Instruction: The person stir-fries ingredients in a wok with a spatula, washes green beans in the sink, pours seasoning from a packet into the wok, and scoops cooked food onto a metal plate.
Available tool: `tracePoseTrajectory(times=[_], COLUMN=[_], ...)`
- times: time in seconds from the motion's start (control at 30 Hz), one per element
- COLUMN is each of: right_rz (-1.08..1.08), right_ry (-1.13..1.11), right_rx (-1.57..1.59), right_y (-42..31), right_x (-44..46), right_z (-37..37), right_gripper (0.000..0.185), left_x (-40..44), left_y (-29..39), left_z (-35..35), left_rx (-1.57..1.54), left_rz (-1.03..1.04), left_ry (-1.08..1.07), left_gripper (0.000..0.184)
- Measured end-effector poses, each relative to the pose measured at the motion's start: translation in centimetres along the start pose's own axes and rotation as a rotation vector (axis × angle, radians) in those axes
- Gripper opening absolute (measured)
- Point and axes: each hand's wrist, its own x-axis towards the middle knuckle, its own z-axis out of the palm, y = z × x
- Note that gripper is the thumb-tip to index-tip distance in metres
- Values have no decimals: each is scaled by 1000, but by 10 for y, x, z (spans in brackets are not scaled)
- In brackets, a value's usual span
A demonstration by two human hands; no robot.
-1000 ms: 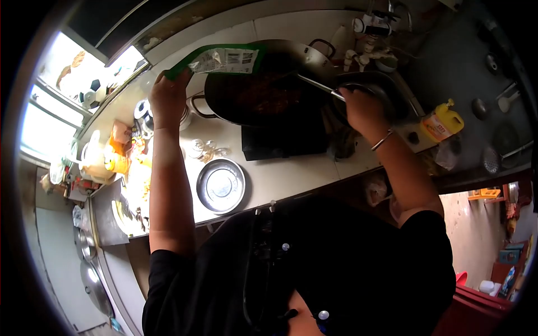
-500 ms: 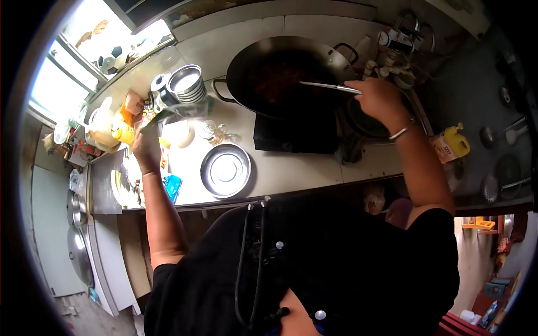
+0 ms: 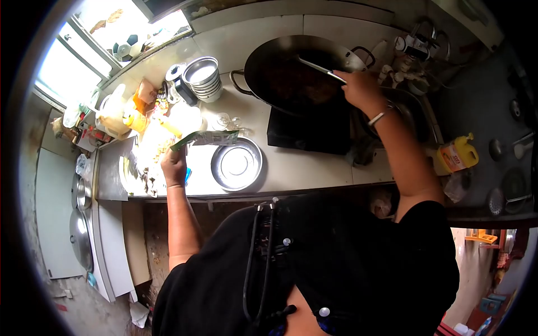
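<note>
My left hand [image 3: 175,167] is closed on the edge of a green packet [image 3: 207,138], held above the counter at the left of a round metal pan [image 3: 236,164]. The packet overlaps the pan's upper rim in view. My right hand [image 3: 363,92] grips the metal handle of a utensil [image 3: 322,70] that reaches into a large dark wok [image 3: 263,64]. Dark reddish food [image 3: 305,87] lies in the wok, and the utensil's far end is hard to make out there. The wok sits over a black stove [image 3: 308,134].
Stacked metal bowls [image 3: 203,78] stand left of the wok. Bottles and packets [image 3: 134,117] crowd the bright left end of the counter [image 3: 308,172]. A yellow jug [image 3: 458,154] is at the right, near a sink [image 3: 412,112] and hanging ladles [image 3: 496,150].
My left hand with the packet has moved from beside the wok down toward the counter's front left. The utensil in my right hand has shifted within the wok. The view has shifted too.
</note>
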Motion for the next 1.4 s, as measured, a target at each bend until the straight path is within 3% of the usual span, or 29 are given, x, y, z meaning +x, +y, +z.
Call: tracePoseTrajectory(times=[0.07, 0.17, 0.23, 0.37, 0.43, 0.53, 0.6, 0.7, 0.77, 0.83, 0.87, 0.93, 0.97, 1.0, 1.03, 1.07, 1.17, 1.2, 1.27, 1.3, 1.37, 1.4], right_rz=[-73, -7, 86, 66, 73, 31, 161, 152, 176, 343, 341, 534, 401, -1, 312, 524, 187, 188, -65, -22, 253, 200], right_ry=[-16, -50, -134, -305, -389, -262, -227, -91, -199, -343, -345, -491, -524, -476, -527, -435, -425, -427, -248, -228, -448, -412], right_rx=[-53, -147, 34, -9, -13, -139, -41, 85, 54, -58, -65, 27, -26, -128, 91, 345, 142, 147, 199, 201, 101, -14], right_y=[4, 20, 26, 23, 22, 14, 15, 57, 69, 66, 74, 105, 122, 139, 91, 51, 7, 8, 20, 29, 14, 31], right_x=[-14, -25, -31, -44, -44, -35, -25, -12, -3, 8, 15, 36, 44, 48, 47, 42, 40, 40, 39, 38, 37, 40], right_z=[-27, -71, -109, -170, -162, -107, -84, -68, -91, -105, -97, -53, -24, 2, -9, -20, -38, -42, -49, -58, -111, -111], right_gripper=[41, 39, 39, 37, 35, 35, 32, 29, 26, 23, 23, 23, 26, 25, 21, 23, 24, 24, 23, 23, 20, 19], left_x=[-11, -23, -27, -31, -30, -29, -26, -27, -29, -30, -31, -34, -34, -34, -36, -36, -34, -33, -30, -30, -33, -32], left_y=[-5, -11, -12, -30, -28, -29, -32, -37, -40, -37, -33, -32, -31, -29, -32, -37, -43, -44, -36, -34, -41, -36], left_z=[2, 1, -1, -1, 0, 5, 8, 8, 8, 4, 2, -1, -3, -4, -3, -3, -2, -2, -3, -4, -3, -3], left_rx=[-46, -69, -90, -51, -60, -80, -88, -95, -175, -171, -165, -167, -161, -161, -160, -164, -159, -159, -129, -103, -72, -99], left_rz=[-48, -107, -121, -122, -130, -127, -119, -134, -211, -201, -190, -211, -227, -211, -212, -190, -172, -180, -193, -209, -152, -202], left_ry=[-3, 11, 8, -9, -7, -8, -11, -19, -12, -13, -16, -30, -46, -41, -39, -35, -31, -30, -35, -39, -39, -42], left_gripper=[9, 10, 10, 10, 10, 11, 11, 13, 13, 12, 12, 12, 12, 11, 11, 10, 9, 8, 8, 7, 7, 8])
